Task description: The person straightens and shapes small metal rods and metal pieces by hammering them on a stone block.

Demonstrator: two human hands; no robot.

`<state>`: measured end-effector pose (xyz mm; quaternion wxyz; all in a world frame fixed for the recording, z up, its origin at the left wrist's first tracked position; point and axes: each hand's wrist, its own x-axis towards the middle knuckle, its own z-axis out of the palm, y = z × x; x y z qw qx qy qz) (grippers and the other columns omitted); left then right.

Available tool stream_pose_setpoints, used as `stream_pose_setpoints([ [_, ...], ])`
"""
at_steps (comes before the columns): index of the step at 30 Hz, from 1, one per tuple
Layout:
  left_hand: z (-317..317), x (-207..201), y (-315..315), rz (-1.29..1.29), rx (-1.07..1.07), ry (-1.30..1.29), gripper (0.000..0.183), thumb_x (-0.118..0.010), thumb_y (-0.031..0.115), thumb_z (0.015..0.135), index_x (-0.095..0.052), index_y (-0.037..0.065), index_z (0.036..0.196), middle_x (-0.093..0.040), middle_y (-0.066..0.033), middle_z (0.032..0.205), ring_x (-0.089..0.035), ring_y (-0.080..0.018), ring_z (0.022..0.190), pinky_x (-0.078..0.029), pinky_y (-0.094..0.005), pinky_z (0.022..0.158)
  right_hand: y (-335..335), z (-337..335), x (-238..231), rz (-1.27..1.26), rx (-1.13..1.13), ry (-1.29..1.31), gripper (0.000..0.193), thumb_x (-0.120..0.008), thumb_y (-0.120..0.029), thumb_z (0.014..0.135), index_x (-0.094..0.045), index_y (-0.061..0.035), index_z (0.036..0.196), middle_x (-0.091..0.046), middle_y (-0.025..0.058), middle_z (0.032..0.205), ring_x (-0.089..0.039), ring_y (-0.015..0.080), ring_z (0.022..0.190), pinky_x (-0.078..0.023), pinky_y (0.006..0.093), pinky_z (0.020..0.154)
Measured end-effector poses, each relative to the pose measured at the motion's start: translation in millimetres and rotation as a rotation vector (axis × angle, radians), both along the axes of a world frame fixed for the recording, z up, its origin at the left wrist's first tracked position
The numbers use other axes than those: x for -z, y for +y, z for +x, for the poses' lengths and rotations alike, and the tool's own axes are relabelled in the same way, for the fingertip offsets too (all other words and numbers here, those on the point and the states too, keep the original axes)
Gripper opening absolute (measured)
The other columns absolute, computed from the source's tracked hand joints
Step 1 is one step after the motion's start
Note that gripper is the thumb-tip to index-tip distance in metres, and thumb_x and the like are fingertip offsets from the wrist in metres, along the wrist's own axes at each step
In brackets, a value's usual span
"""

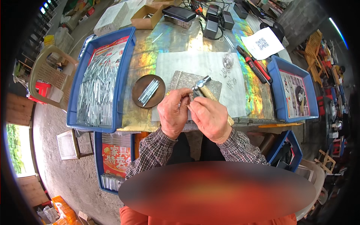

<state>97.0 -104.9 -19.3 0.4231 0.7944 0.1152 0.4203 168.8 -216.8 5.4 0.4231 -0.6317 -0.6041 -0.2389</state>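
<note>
My left hand (pixel 172 113) and my right hand (pixel 212 118) meet over the table's near edge, fingertips pinched together. Between them is something small and greyish, mostly hidden by the fingers. Just beyond lies a hammer with a shiny metal head (pixel 203 81); its wooden handle (pixel 208 93) runs toward me, partly behind my right hand. The hammer rests over a flat grey slab (pixel 179 80) on a white sheet (pixel 164 64). Left of my hands, a round brown dish (pixel 137 86) bears a small bundle of slim metal rods (pixel 149 92).
A blue tray (pixel 119 101) full of metal rods stands left. Small metal pieces (pixel 231 81) lie beside a clear plastic bag (pixel 227 60). Red-handled pliers (pixel 256 69) and another blue tray (pixel 275 93) are at right. Black adapters (pixel 211 28) and a cardboard box (pixel 144 23) sit far back.
</note>
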Motion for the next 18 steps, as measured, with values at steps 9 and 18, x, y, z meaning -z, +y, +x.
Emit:
stream_pose_setpoints([
  [9, -1.0, 1.7, -1.4, -0.046, -0.008, 0.030, 0.018, -0.060, -0.008, 0.079, -0.062, -0.001, 0.096, -0.068, -0.0094, 0.084, -0.067, -0.0168, 0.077, -0.052, -0.0269, 0.070, -3.6, -4.6, 24.3, 0.054, 0.089, -0.045, 0.028, -0.067, 0.002, 0.068, -0.061, 0.0041, 0.095, -0.062, 0.0152, 0.095, -0.064, 0.0292, 0.080, -0.053, 0.0335, 0.062],
  [18, -2.1, 1.8, -3.1, -0.056, -0.042, 0.011, 0.014, -0.064, -0.004, 0.079, -0.064, -0.002, 0.092, -0.068, -0.0101, 0.081, -0.067, -0.0169, 0.075, -0.051, -0.0258, 0.068, -47.8, -4.1, 8.4, -0.460, 0.564, 0.075, 0.034, -0.062, 0.000, 0.073, -0.057, 0.0003, 0.106, -0.055, 0.0117, 0.087, -0.056, 0.0282, 0.073, -0.047, 0.0396, 0.064],
])
